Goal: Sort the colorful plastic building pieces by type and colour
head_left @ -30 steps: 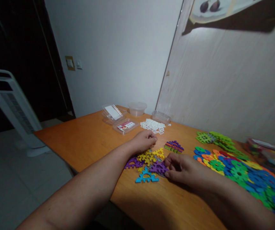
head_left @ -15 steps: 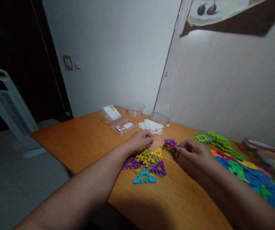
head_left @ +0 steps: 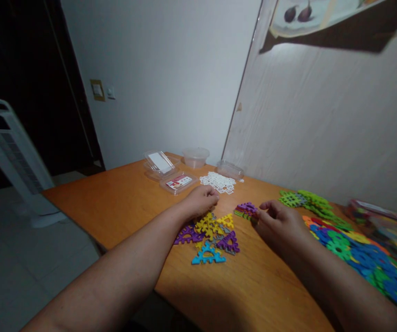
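Note:
My right hand (head_left: 285, 221) has its thumb and fingertips at the right end of a small stack of toothed plastic triangles (head_left: 246, 210), purple on top with red and yellow-green layers beneath. Left of it, my left hand (head_left: 201, 201) is closed with its fingers curled, just behind a loose pile; whatever it may hold is hidden. That pile has yellow toothed pieces (head_left: 208, 226), a purple triangle (head_left: 229, 242) at its right, another purple one (head_left: 187, 235) partly behind my left wrist, and a blue triangle (head_left: 208, 254) in front. Some grey pieces show among them.
White square pieces (head_left: 218, 182) lie heaped further back, near clear plastic boxes (head_left: 178, 183) and a round tub (head_left: 196, 157). Green toothed pieces (head_left: 318, 205) and colourful flat pieces (head_left: 368, 256) spread along the right. A clear package (head_left: 388, 226) stands behind them.
The triangle stack under my right hand sits more evenly, its purple top in line with the layers below. My left hand has shifted slightly left.

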`<state>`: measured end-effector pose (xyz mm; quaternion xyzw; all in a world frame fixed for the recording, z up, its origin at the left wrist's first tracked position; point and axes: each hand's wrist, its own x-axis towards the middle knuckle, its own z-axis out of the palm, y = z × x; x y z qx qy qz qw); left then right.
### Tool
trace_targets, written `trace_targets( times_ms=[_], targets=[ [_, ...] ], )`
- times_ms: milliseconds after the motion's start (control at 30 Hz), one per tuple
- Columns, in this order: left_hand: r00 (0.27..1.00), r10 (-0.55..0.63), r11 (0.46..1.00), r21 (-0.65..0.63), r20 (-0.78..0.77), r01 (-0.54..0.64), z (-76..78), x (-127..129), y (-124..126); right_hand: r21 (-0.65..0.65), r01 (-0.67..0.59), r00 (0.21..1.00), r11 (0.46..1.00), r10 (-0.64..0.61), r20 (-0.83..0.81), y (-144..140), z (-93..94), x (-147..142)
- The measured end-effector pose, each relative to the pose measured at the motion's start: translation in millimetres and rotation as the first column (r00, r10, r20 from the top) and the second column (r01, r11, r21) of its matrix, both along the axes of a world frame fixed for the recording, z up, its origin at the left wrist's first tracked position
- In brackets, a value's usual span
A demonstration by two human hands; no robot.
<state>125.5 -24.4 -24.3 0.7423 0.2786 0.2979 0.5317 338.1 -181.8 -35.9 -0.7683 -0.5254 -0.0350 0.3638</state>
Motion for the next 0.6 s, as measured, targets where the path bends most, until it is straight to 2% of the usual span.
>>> trace_targets(
  times_ms=[100, 167, 233, 333, 467, 600],
  targets=[
    [0.998, 0.021, 1.0, 0.0, -0.051, -0.021, 2.7, -3.4, 0.8, 0.0, -0.095, 0.995, 0.996, 0.095, 0.007, -2.4, 1.5, -13.3],
    [0.994, 0.022, 1.0, 0.009, -0.105, -0.021, 4.8, -7.0, 0.6, -0.077, -0.201, 0.979, 0.977, 0.198, -0.04, -4.8, 4.9, -24.5],
    [0.987, 0.011, 1.0, 0.027, -0.163, -0.006, 6.8, -10.4, 0.0, -0.178, -0.33, 0.944, 0.927, 0.319, -0.086, -8.2, 9.6, -35.2],
    [0.976, -0.024, 0.998, 0.059, -0.216, 0.037, 8.6, -13.3, -0.8, -0.302, -0.486, 0.873, 0.82, 0.47, -0.129, -14.9, 17.1, -48.2],
    [0.97, -0.078, 0.991, 0.089, -0.229, 0.101, 8.3, -13.3, -1.3, -0.396, -0.527, 0.841, 0.752, 0.527, -0.118, -22.6, 24.4, -58.3],
    [0.966, -0.109, 0.98, 0.138, -0.235, 0.144, 7.2, -13.1, -2.9, -0.456, -0.505, 0.847, 0.733, 0.521, -0.101, -23.9, 28.2, -62.3]
  ],
)
